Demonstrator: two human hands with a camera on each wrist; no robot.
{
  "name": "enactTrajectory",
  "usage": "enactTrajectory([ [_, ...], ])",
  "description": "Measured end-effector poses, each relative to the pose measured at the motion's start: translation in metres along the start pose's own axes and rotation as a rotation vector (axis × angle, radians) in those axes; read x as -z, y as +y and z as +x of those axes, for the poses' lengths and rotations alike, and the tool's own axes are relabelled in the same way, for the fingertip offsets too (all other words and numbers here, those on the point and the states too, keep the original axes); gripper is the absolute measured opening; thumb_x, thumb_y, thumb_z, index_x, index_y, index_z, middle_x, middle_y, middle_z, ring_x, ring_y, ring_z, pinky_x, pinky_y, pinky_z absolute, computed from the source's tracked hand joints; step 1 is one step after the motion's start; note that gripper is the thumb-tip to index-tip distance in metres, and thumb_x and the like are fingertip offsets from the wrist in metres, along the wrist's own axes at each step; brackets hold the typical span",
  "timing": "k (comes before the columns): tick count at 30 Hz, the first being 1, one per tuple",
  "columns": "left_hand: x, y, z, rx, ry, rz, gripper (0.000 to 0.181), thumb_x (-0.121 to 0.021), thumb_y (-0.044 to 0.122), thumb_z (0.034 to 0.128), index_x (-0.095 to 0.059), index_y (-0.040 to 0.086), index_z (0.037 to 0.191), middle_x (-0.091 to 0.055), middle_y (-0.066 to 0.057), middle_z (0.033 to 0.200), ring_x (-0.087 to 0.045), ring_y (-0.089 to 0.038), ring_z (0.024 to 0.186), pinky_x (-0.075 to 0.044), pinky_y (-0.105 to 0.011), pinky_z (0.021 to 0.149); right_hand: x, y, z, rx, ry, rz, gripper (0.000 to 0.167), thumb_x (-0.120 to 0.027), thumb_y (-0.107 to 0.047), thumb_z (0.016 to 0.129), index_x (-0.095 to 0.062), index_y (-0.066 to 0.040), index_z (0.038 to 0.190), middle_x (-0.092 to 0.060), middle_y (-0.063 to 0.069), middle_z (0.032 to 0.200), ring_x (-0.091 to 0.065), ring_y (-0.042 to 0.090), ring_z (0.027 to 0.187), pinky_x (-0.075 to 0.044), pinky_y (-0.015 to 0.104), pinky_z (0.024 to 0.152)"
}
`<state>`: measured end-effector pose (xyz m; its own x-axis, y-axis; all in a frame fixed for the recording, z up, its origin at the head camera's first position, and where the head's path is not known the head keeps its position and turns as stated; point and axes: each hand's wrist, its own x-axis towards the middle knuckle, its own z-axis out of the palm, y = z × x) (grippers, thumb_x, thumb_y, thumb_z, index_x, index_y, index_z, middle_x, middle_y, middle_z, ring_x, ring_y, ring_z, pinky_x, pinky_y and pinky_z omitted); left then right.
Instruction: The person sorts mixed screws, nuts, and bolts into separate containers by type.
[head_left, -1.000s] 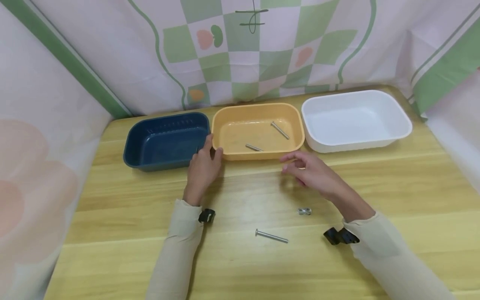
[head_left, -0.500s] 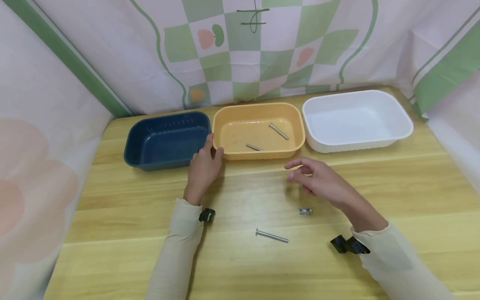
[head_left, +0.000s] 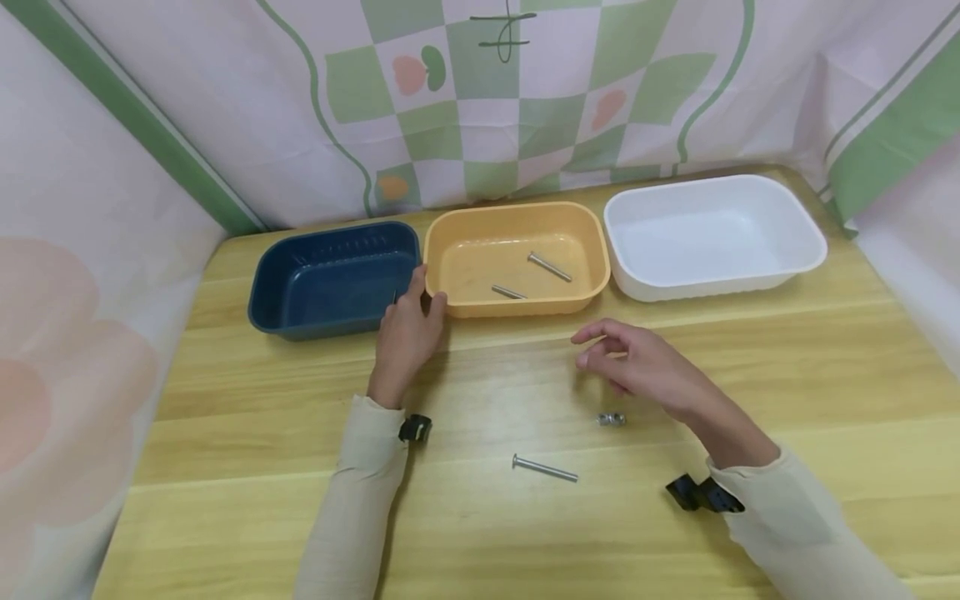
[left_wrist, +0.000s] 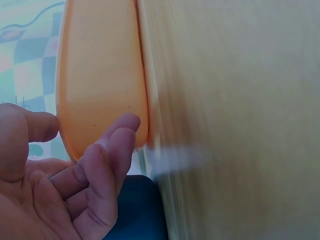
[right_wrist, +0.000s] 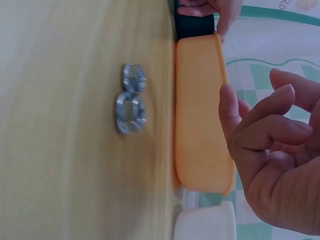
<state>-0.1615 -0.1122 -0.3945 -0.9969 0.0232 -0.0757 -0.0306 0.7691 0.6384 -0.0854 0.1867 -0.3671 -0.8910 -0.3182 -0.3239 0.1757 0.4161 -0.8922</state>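
My left hand (head_left: 408, 337) rests against the near left corner of the yellow tray (head_left: 465, 312), thumb and index finger touching it beside the blue tray (head_left: 300, 333). Two metal bolts, a right-hand bolt (head_left: 550, 267) and a left-hand bolt (head_left: 509, 292), lie in the yellow tray; its front wall partly hides the latter. My right hand (head_left: 637, 362) hovers in front of that tray, fingers loosely bent and holding nothing. Below it on the wooden table lie two metal nuts (right_wrist: 131, 100), side by side. Another bolt (head_left: 545, 468) lies nearer to me.
At the right of the row stands a white tray (head_left: 720, 290). A thin dark thing (head_left: 394, 297) shows in the blue tray, too small to identify. A patterned curtain (head_left: 487, 150) hangs behind the table (head_left: 262, 500).
My right hand has drawn back from the yellow tray, a little to the right and toward me. A bolt inside that tray has rolled slightly left. My left hand has stayed put.
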Motion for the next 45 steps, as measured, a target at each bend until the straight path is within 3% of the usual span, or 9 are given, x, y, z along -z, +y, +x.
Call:
enactTrajectory([
  [4, 0.0, 0.0, 0.0, -0.006, 0.001, 0.003, 0.058, -0.048, 0.035, 0.1054, -0.032, 0.016, 0.158, -0.063, -0.02, 0.123, -0.056, -0.031, 0.067, -0.043, -0.042, 0.058, -0.002, 0.004, -0.003, -0.001, -0.022, 0.0, 0.042, -0.065, -0.015, 0.096, -0.054, 0.002, 0.133, -0.063, 0.014, 0.105, -0.055, 0.022, 0.068, -0.048, 0.031, 0.058],
  [11, 0.0, 0.001, -0.001, 0.002, 0.0, -0.021, 0.057, -0.048, 0.035, 0.1054, -0.033, 0.018, 0.157, -0.061, -0.013, 0.09, -0.055, -0.028, 0.056, -0.041, -0.041, 0.053, -0.007, 0.005, -0.011, 0.01, -0.048, 0.002, 0.043, -0.065, -0.015, 0.096, -0.053, 0.002, 0.133, -0.064, 0.012, 0.105, -0.06, 0.026, 0.078, -0.049, 0.033, 0.063],
  [18, 0.001, -0.001, -0.002, 0.008, 0.011, -0.027, 0.058, -0.048, 0.036, 0.1049, -0.032, 0.016, 0.158, -0.057, -0.013, 0.071, -0.05, -0.028, 0.05, -0.039, -0.04, 0.05, -0.016, 0.008, -0.019, 0.006, -0.076, 0.001, 0.048, -0.074, -0.014, 0.09, -0.054, 0.003, 0.13, -0.061, 0.014, 0.107, -0.062, 0.026, 0.079, -0.051, 0.034, 0.065],
  [30, 0.0, -0.002, -0.001, -0.009, -0.004, -0.049, 0.058, -0.048, 0.034, 0.1051, -0.032, 0.016, 0.158, -0.058, -0.01, 0.069, -0.055, -0.024, 0.048, -0.041, -0.039, 0.048, -0.035, 0.013, -0.026, 0.019, -0.134, -0.054, 0.052, -0.082, -0.018, 0.081, -0.059, 0.001, 0.125, -0.063, 0.01, 0.102, -0.059, 0.025, 0.081, -0.05, 0.033, 0.069],
  [40, -0.002, -0.002, 0.0, -0.011, 0.01, -0.038, 0.058, -0.047, 0.034, 0.1049, -0.032, 0.015, 0.158, -0.053, -0.01, 0.059, -0.047, -0.025, 0.042, -0.037, -0.038, 0.044, -0.049, 0.015, -0.029, 0.014, -0.155, -0.157, 0.049, -0.085, -0.019, 0.078, -0.062, -0.005, 0.119, -0.063, 0.004, 0.098, -0.051, 0.021, 0.069, -0.043, 0.034, 0.066],
  [45, -0.001, -0.002, -0.001, -0.011, 0.008, -0.039, 0.059, -0.047, 0.035, 0.1046, -0.032, 0.016, 0.158, -0.053, -0.01, 0.058, -0.047, -0.024, 0.042, -0.037, -0.038, 0.045, -0.052, 0.018, -0.03, 0.062, -0.177, -0.188, 0.045, -0.085, -0.02, 0.079, -0.064, -0.006, 0.117, -0.063, 0.002, 0.097, -0.05, 0.018, 0.066, -0.043, 0.031, 0.064],
])
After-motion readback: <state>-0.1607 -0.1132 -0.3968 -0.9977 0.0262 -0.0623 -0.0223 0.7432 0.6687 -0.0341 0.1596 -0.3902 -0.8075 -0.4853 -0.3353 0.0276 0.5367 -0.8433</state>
